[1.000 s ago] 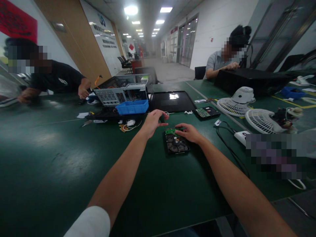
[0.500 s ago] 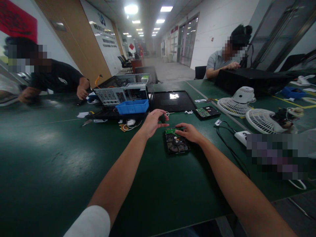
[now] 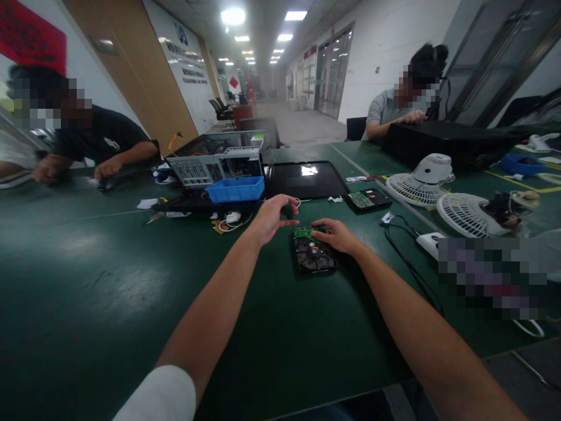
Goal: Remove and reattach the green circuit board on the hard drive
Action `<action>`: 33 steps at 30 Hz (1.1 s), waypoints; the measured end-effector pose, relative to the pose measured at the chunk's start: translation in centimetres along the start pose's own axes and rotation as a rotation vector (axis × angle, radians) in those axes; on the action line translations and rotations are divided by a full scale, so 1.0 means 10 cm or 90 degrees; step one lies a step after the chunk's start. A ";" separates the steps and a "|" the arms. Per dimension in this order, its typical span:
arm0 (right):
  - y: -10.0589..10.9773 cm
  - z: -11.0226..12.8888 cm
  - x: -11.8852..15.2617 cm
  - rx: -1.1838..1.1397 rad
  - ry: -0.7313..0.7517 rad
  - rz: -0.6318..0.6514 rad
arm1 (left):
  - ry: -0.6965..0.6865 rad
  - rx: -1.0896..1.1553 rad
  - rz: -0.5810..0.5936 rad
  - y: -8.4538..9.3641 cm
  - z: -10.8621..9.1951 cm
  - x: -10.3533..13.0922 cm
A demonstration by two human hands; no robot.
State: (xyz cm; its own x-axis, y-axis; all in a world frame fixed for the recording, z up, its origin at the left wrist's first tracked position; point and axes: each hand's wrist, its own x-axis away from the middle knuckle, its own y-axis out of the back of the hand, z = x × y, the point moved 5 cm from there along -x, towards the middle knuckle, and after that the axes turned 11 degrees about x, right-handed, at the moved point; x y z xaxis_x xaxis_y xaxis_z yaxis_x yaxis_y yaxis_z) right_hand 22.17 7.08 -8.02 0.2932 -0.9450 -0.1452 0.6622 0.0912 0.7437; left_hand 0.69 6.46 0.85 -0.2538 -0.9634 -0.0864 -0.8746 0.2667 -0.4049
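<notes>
A hard drive lies on the green table in front of me, its dark underside up and a green circuit board at its far end. My right hand grips the drive's far right corner, with the thumb on the board and the fingers along the far edge. Just to the left, my left hand hovers near the drive's far left corner. Its fingers are curved and apart from the thumb, and green tabletop shows between them. I see nothing held there.
Behind my hands stand a blue bin, an opened computer case and a black panel. A second hard drive lies to the right, near white fan parts and a power strip. Two people sit across the table.
My hands and the hard drive hold nearly the same place. At the far left, the other person's hand has moved left along the table, away from the computer case.
</notes>
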 end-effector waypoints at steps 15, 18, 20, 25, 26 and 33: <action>0.01 0.00 0.00 0.003 -0.002 0.001 | -0.042 -0.018 -0.036 0.03 0.01 -0.02; 0.00 0.00 0.00 -0.004 -0.003 0.000 | -0.054 -0.044 -0.053 0.05 0.00 -0.03; 0.00 0.01 0.00 -0.006 -0.002 -0.002 | -0.051 -0.052 -0.042 0.04 0.00 -0.03; 0.01 0.02 0.00 0.008 0.001 -0.013 | -0.020 -0.026 -0.012 -0.01 0.01 0.00; 0.01 0.02 0.00 0.010 0.003 -0.011 | -0.013 -0.013 -0.012 -0.01 0.02 0.00; 0.01 0.00 0.00 0.020 -0.003 -0.002 | 0.007 0.042 -0.036 0.00 0.05 -0.01</action>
State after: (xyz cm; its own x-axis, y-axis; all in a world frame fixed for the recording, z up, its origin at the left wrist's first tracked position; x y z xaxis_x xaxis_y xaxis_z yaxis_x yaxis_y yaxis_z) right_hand 22.22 7.09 -7.97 0.2879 -0.9468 -0.1438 0.6410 0.0789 0.7635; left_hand 0.92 6.59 0.39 -0.2090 -0.9766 -0.0516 -0.8588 0.2085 -0.4679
